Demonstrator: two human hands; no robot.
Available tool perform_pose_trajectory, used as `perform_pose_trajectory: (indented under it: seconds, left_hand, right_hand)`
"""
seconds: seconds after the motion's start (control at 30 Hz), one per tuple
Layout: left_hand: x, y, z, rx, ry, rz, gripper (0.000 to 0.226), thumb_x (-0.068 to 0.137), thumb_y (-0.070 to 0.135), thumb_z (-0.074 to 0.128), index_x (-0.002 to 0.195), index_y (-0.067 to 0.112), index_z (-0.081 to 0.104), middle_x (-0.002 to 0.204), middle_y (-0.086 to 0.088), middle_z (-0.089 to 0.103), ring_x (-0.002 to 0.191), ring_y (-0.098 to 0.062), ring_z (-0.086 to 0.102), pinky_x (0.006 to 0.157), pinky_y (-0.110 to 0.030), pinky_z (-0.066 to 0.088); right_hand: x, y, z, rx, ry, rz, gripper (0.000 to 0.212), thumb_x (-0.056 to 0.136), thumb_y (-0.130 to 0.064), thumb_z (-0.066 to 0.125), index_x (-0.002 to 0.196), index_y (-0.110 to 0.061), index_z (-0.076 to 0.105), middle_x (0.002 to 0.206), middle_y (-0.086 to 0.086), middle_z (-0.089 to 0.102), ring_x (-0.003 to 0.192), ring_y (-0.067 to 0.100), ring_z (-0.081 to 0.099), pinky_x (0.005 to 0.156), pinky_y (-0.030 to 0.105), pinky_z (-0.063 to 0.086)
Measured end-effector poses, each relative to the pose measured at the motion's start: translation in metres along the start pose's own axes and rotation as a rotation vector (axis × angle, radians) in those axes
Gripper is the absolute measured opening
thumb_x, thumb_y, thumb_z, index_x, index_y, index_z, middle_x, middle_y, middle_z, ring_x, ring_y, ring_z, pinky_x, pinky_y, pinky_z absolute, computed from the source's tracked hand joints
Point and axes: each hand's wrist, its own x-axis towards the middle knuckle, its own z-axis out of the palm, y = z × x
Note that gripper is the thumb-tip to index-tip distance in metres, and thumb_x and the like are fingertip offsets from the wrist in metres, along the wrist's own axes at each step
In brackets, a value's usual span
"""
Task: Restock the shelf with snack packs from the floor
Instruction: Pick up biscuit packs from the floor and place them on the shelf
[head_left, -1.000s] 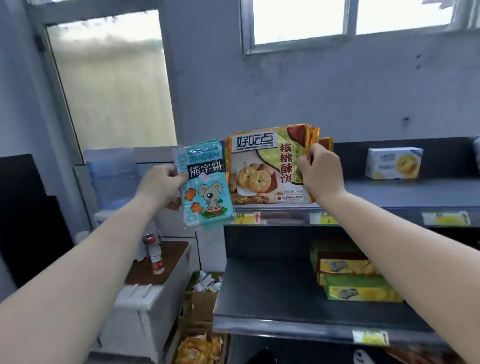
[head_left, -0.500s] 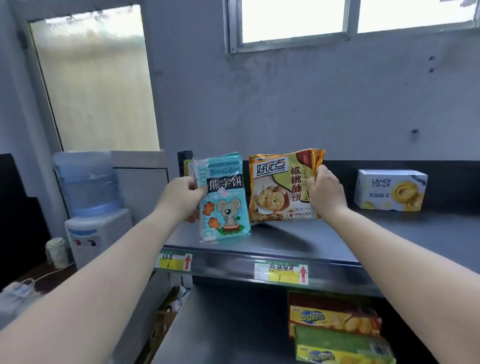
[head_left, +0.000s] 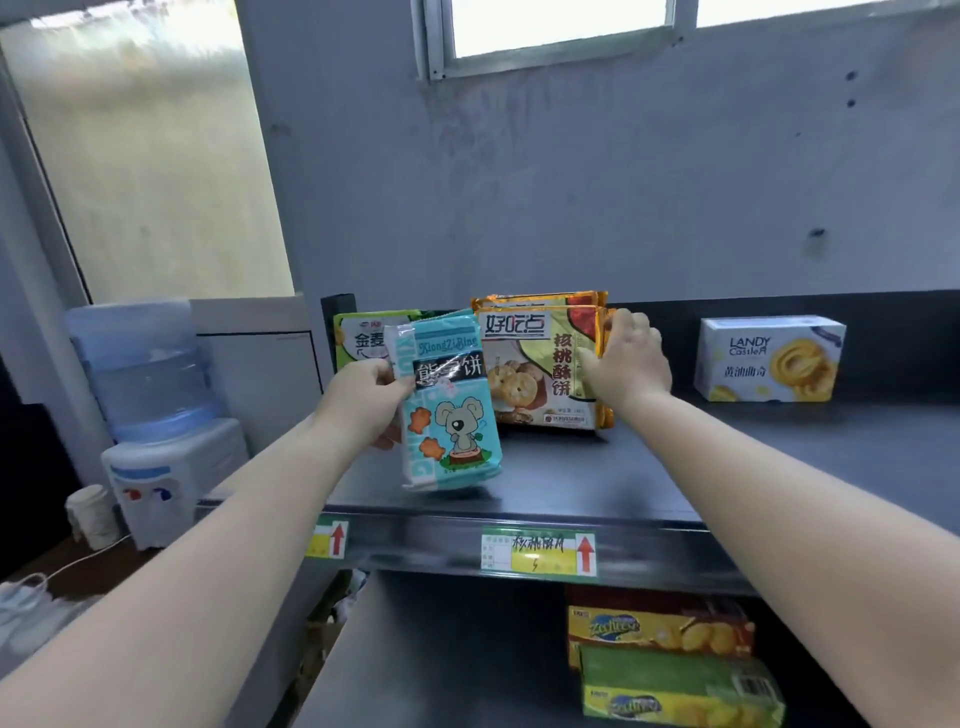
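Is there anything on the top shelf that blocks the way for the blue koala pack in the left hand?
Nothing visible does. The left hand holds the blue koala pack over bare top shelf; green pack and orange packs stand behind.

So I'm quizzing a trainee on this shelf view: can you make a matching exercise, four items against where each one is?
Items:
1. blue pack
2. orange packs
3. white box
4. yellow box

Places:
A. far right on the top shelf
B. on the lower shelf, above a green box
C. held in the left hand
D. standing on the top shelf, under the right hand

Pairs: 1-C, 2-D, 3-A, 4-B
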Motion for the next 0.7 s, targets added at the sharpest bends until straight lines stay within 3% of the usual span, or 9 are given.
perform_pose_trajectory:
  seconds: [0.1, 0.2, 0.27, 0.4, 0.5, 0.57, 0.7]
  left_hand:
    - [0.0, 0.018, 0.016, -0.069, -0.062, 0.076, 0.017, 0.094, 0.024, 0.051, 0.083, 0.012, 0.057, 0.08, -0.008, 0.067, 0.059, -0.024, 0.064, 0.055, -0.035, 0.056]
    - [-0.003, 0.039, 0.042, -0.114, -0.15, 0.181, 0.018, 0.093, 0.026, 0.053, 0.081, 0.014, 0.058, 0.082, -0.007, 0.069, 0.064, -0.026, 0.067, 0.059, -0.039, 0.059]
    - [-0.009, 0.054, 0.061, -0.157, -0.196, 0.247, 0.019, 0.093, 0.027, 0.053, 0.075, 0.021, 0.056, 0.075, -0.001, 0.067, 0.059, -0.02, 0.065, 0.054, -0.034, 0.058]
    - [-0.026, 0.089, 0.104, -0.236, -0.317, 0.328, 0.017, 0.092, 0.028, 0.053, 0.076, 0.023, 0.055, 0.077, 0.001, 0.068, 0.061, -0.02, 0.067, 0.062, -0.04, 0.058]
    - [-0.037, 0.117, 0.14, -0.207, -0.364, 0.42, 0.017, 0.093, 0.029, 0.052, 0.077, 0.022, 0.055, 0.078, 0.002, 0.067, 0.053, -0.014, 0.065, 0.057, -0.037, 0.056]
    - [-0.044, 0.136, 0.166, -0.204, -0.386, 0.455, 0.019, 0.093, 0.029, 0.052, 0.074, 0.025, 0.053, 0.073, 0.005, 0.066, 0.043, -0.005, 0.061, 0.048, -0.029, 0.052]
    - [-0.054, 0.176, 0.221, -0.209, -0.446, 0.45, 0.019, 0.093, 0.031, 0.052, 0.075, 0.027, 0.054, 0.073, 0.008, 0.066, 0.053, -0.01, 0.063, 0.051, -0.029, 0.052]
  right_hand:
    - [-0.025, -0.009, -0.026, 0.199, -0.106, -0.139, 0.031, 0.089, -0.039, 0.055, 0.103, -0.012, 0.061, 0.098, 0.003, 0.063, 0.088, 0.017, 0.057, 0.073, 0.032, 0.048]
    - [-0.055, -0.01, -0.053, 0.288, -0.159, -0.167, 0.031, 0.086, -0.04, 0.06, 0.098, -0.011, 0.067, 0.081, -0.005, 0.061, 0.071, 0.007, 0.055, 0.061, 0.02, 0.045]
    - [-0.068, -0.002, -0.069, 0.266, -0.115, -0.14, 0.034, 0.084, -0.038, 0.063, 0.099, -0.008, 0.067, 0.084, -0.004, 0.062, 0.073, 0.008, 0.056, 0.063, 0.023, 0.048]
    - [-0.076, 0.036, -0.102, 0.231, -0.015, 0.013, 0.031, 0.087, -0.033, 0.061, 0.1, -0.005, 0.066, 0.098, 0.006, 0.069, 0.091, 0.019, 0.063, 0.08, 0.037, 0.055]
    - [-0.081, 0.07, -0.128, 0.176, 0.058, 0.069, 0.017, 0.09, -0.027, 0.057, 0.083, -0.012, 0.058, 0.084, 0.001, 0.063, 0.082, 0.019, 0.059, 0.07, 0.032, 0.049]
    - [-0.082, 0.094, -0.145, 0.157, 0.131, 0.095, 0.021, 0.09, -0.025, 0.056, 0.071, -0.016, 0.052, 0.071, -0.003, 0.058, 0.076, 0.02, 0.056, 0.064, 0.03, 0.044]
    - [-0.074, 0.149, -0.179, 0.12, 0.195, 0.13, 0.022, 0.089, -0.024, 0.056, 0.072, -0.013, 0.051, 0.063, -0.005, 0.052, 0.072, 0.023, 0.054, 0.062, 0.034, 0.043]
